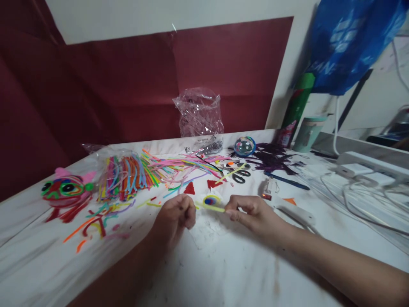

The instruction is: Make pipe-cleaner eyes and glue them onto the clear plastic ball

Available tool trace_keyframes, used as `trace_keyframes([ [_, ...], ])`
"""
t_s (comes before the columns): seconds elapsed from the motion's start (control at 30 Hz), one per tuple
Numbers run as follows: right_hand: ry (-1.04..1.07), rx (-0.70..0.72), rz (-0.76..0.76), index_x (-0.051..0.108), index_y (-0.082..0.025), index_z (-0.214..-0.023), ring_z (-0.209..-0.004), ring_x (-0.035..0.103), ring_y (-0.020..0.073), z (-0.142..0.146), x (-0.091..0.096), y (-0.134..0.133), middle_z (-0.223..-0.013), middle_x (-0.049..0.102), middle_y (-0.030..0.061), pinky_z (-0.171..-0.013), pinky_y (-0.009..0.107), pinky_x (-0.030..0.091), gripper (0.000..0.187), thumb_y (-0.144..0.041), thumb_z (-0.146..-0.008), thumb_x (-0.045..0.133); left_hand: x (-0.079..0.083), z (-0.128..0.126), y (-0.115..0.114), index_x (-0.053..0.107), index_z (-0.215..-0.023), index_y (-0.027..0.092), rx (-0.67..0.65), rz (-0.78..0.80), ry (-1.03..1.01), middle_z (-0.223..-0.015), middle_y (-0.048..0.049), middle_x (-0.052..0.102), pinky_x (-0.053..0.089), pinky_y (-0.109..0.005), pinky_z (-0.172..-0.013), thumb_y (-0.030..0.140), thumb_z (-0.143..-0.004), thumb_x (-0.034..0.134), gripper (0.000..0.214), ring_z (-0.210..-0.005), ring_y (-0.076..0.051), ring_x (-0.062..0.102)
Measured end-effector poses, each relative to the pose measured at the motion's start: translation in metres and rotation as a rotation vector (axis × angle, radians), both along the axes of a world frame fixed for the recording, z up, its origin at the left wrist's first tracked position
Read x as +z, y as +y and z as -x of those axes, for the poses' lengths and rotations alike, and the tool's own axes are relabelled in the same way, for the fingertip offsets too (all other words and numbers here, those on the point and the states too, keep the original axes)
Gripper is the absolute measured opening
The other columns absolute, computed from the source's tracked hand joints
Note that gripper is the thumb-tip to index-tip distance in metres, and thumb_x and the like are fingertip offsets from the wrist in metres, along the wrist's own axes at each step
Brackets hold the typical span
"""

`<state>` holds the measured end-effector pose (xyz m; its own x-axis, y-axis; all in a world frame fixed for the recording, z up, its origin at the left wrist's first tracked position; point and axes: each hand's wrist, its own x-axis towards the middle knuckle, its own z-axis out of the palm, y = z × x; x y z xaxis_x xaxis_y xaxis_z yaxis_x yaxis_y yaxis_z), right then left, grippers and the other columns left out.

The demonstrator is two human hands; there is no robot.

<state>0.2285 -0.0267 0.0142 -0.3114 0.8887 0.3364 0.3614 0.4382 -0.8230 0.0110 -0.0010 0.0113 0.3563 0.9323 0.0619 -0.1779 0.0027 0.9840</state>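
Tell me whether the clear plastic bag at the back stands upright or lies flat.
Upright: the clear plastic bag stands crumpled against the red wall.

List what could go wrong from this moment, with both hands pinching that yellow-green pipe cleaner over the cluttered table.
1. The yellow-green pipe cleaner is held only at its ends by the left hand and right hand; it might slip or kink.
2. The small blue-and-yellow coil lies right behind it and could be knocked aside.
3. The glue gun sits close by the right wrist, so the forearm might brush it.
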Motion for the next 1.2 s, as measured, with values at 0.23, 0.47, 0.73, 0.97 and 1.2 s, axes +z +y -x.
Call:
trace_keyframes([
  [0.23,0.026,-0.192,0.014,0.06,-0.018,-0.072,-0.055,0.051,0.0137,-0.008,-0.013,0.017,-0.058,0.056,-0.0012,-0.053,0.026,0.041,0.033,-0.05,-0.08,0.054,-0.022,-0.013,-0.027,0.062,-0.073,0.015,-0.147,-0.902,0.96,-0.086,-0.0112,0.066,0.043,-0.039,-0.081,0.02,-0.077,0.058,0.008,-0.088,-0.025,0.057],
  [0.47,-0.223,-0.041,-0.146,0.063,-0.019,-0.077,-0.069,0.06,0.0168,0.001,-0.018,0.005,-0.075,0.066,0.0058,-0.064,0.027,0.045,0.021,-0.029,-0.087,0.047,-0.029,-0.018,-0.06,0.059,-0.096,0.011,-0.283,-1.119,1.236,-0.103,-0.015,0.063,0.043,-0.04,-0.087,0.024,-0.083,0.057,0.018,-0.1,-0.028,0.055],
  [0.73,-0.397,-0.019,-0.081,0.055,-0.02,-0.076,-0.053,0.05,0.0146,0.004,-0.026,0.0,-0.062,0.059,0.0022,-0.05,0.026,0.039,0.024,-0.031,-0.089,0.038,-0.015,0.053,-0.034,0.061,-0.091,0.015,-0.183,-1.092,1.352,-0.098,-0.0114,0.065,0.04,-0.043,-0.086,0.023,-0.083,0.055,0.012,-0.092,-0.026,0.056],
  [0.97,-0.278,-0.069,0.082,0.053,-0.02,-0.075,-0.053,0.052,0.0131,0.006,-0.028,-0.003,-0.063,0.062,0.001,-0.05,0.025,0.04,0.021,-0.031,-0.088,0.04,-0.013,0.068,-0.041,0.064,-0.092,0.017,-0.064,-0.981,1.201,-0.094,-0.0109,0.068,0.043,-0.038,-0.081,0.017,-0.085,0.047,0.019,-0.089,-0.023,0.059],
  [1.2,-0.237,-0.117,-0.179,0.06,-0.019,-0.077,-0.063,0.058,0.016,0.006,-0.023,-0.007,-0.071,0.064,0.0043,-0.056,0.026,0.045,0.02,-0.028,-0.087,0.045,-0.014,0.032,-0.065,0.058,-0.102,0.017,-0.393,-0.987,1.11,-0.112,-0.0105,0.063,0.039,-0.037,-0.091,0.017,-0.081,0.056,0.021,-0.104,-0.025,0.055],
])
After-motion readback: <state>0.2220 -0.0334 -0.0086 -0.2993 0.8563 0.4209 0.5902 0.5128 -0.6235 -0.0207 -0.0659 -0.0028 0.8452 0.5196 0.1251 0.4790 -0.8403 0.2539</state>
